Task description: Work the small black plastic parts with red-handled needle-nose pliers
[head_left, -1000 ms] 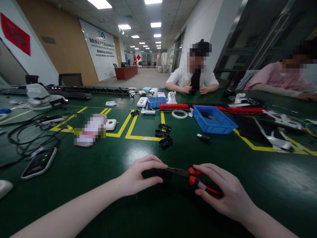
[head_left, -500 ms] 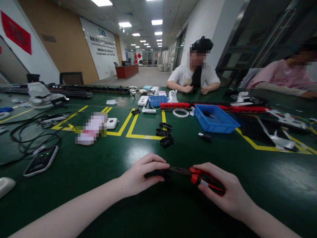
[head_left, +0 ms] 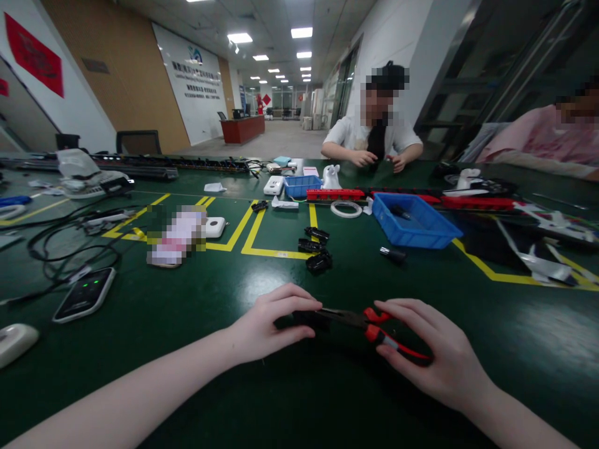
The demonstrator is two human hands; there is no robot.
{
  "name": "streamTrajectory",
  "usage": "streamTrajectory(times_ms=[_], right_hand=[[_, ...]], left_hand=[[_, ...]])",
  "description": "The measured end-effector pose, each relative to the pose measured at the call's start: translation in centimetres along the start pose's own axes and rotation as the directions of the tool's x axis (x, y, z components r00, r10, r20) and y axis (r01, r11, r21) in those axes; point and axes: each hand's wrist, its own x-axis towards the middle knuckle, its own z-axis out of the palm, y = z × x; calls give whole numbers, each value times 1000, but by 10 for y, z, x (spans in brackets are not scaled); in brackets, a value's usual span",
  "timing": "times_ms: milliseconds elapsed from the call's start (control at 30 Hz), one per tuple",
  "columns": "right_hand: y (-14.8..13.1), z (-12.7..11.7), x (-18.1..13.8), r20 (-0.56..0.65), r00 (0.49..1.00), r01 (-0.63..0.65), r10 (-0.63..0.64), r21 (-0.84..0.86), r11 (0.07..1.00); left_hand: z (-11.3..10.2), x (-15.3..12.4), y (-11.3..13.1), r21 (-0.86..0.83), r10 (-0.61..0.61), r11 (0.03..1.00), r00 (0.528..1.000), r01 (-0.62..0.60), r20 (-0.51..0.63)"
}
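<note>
My left hand (head_left: 283, 318) is closed around a small black part (head_left: 311, 319), its thumb and fingers on either side; much of the part is hidden. Red-handled needle-nose pliers (head_left: 374, 327) are in my right hand (head_left: 435, 349), whose thumb and fingers hold the spread handles. The plier tips reach the black part beside my left fingertips; whether the jaws grip it I cannot tell. Several similar black parts (head_left: 318, 260) lie on the green table (head_left: 224, 405) beyond my hands.
A blue bin (head_left: 416, 234) with a black piece inside stands at the right, with a black cylinder (head_left: 393, 254) before it. Phones and cables (head_left: 42, 249) lie at the left. Across the table sits a person (head_left: 374, 131); another person (head_left: 528, 134) is at far right.
The plier handles have spread wider in my right hand. My left hand keeps its hold on the black part. The whole view has shifted slightly.
</note>
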Motion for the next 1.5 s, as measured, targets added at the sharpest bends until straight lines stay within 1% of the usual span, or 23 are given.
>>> streamTrajectory(times_ms=[67, 167, 367, 667, 900, 1033, 1167, 1333, 1500], right_hand=[[4, 0, -1, -9, 998, 58, -58, -45, 997], [7, -1, -2, -20, 997, 76, -77, -59, 995], [8, 1, -2, -29, 998, 62, -63, -28, 998], [3, 0, -2, 8, 999, 48, -48, 42, 998], [-2, 0, -2, -13, 1000, 14, -14, 16, 1000], [2, -1, -3, -7, 999, 48, -48, -11, 999], [4, -1, -3, -43, 998, 47, -48, -38, 998], [2, 1, -4, -43, 999, 12, -12, 2, 1000], [3, 0, -4, -37, 999, 25, -24, 16, 1000]], left_hand=[[-1, 0, 0, -8, 6, 1000, 1000, -6, -11], [-1, 1, 1, -18, 6, 1000, 1000, -6, -12], [-2, 2, 3, -29, -11, 1000, 1000, 10, -29], [-2, 2, 1, -39, -9, 999, 1000, 8, -13], [-2, 2, 2, -44, -16, 999, 1000, 16, -18], [-2, 2, 2, -47, -24, 999, 1000, 23, -6], [-3, 1, 2, -43, -39, 998, 999, 40, 21], [-2, 1, 1, -43, -24, 999, 1000, 25, 14], [-2, 0, 0, -34, -12, 999, 1000, 12, -1]])
